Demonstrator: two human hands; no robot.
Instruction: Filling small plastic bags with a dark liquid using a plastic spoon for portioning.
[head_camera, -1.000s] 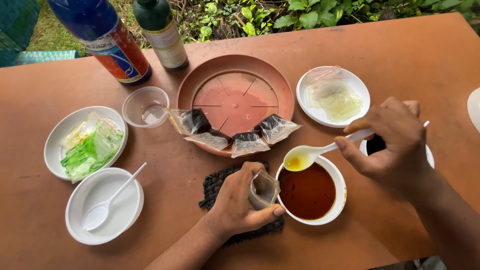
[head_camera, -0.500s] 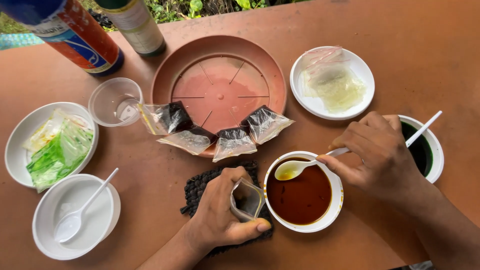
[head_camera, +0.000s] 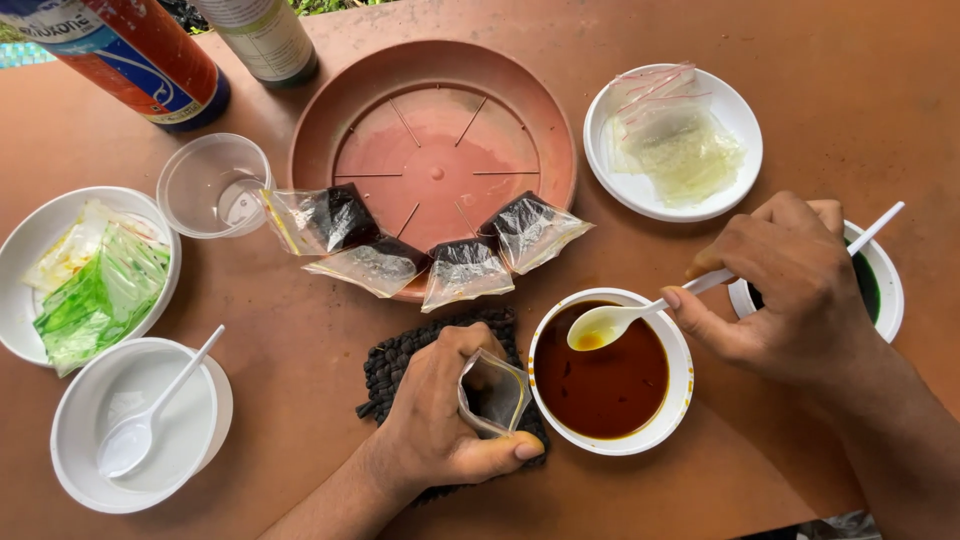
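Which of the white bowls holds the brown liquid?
The bowl beside the left hand, under the right hand's spoon; the others hold bags, green liquid or a spoon alone.

— Soft, even daylight; shadows under the white bowl (head_camera: 610, 372) and right hand (head_camera: 790, 290) stay faint.
— Sharp focus throughout, slight glare on the plastic bags (head_camera: 430, 245).

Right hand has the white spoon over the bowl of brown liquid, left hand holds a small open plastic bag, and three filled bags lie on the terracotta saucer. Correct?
Not quite: the head view shows four filled bags on the terracotta saucer, not three. The right hand does hold the white spoon over the bowl of brown liquid, and the left hand holds the small open plastic bag.
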